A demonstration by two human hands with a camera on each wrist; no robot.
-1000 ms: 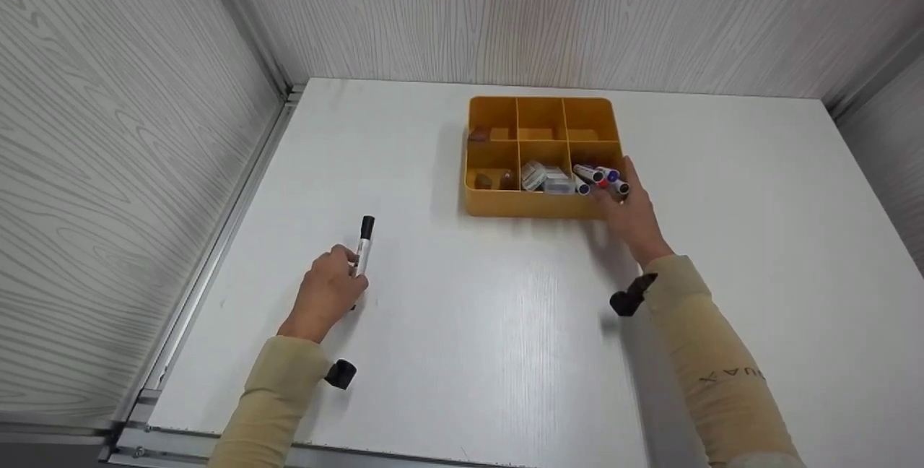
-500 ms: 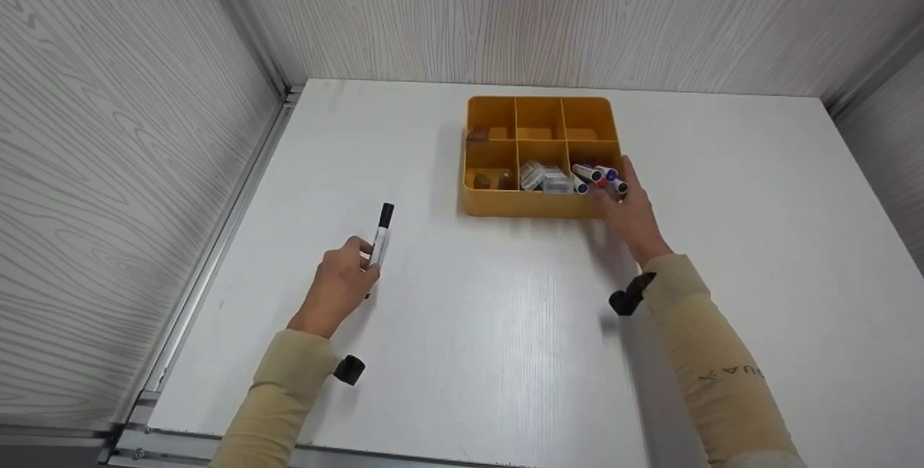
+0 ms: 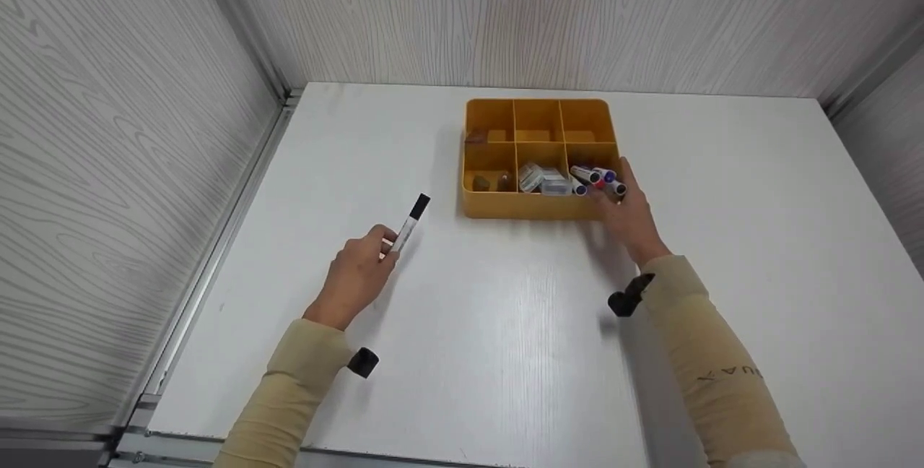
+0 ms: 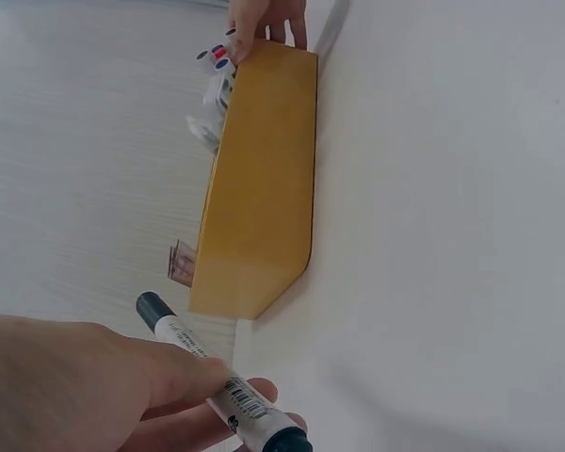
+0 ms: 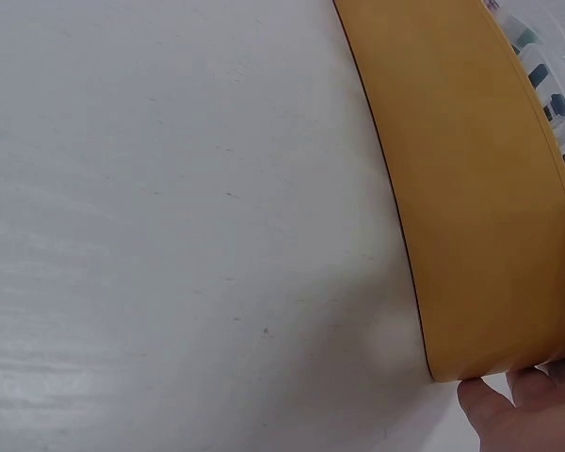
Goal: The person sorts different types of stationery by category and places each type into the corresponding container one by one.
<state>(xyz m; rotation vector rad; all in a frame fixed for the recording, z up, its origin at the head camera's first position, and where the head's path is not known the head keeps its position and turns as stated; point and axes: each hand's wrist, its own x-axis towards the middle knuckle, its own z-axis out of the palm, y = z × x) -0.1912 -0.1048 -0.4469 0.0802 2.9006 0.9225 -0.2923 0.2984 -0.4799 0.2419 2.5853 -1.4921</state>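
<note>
My left hand (image 3: 359, 274) pinches a white marker with black ends (image 3: 418, 207) between thumb and fingers, over the table left of the box. In the left wrist view the marker (image 4: 251, 405) slants across the fingers, its barcode label showing. A yellow compartment box (image 3: 520, 206) stands toward the back of the table. My right hand (image 3: 634, 225) grips its front right corner, thumb at the front rim and fingers along the right side. Several markers (image 3: 586, 175) lie in the front right compartment, beside that thumb.
Small clear plastic cases (image 3: 554, 185) fill the front middle compartment. Small brownish items (image 3: 481, 182) lie in the front left one, and a reddish translucent piece (image 3: 476, 136) in the back left. The white table (image 3: 462, 352) meets panel walls (image 3: 548, 20) at the back and sides.
My left hand has moved right and toward the box with the marker, which now tilts further right. My right hand stays at the box's corner.
</note>
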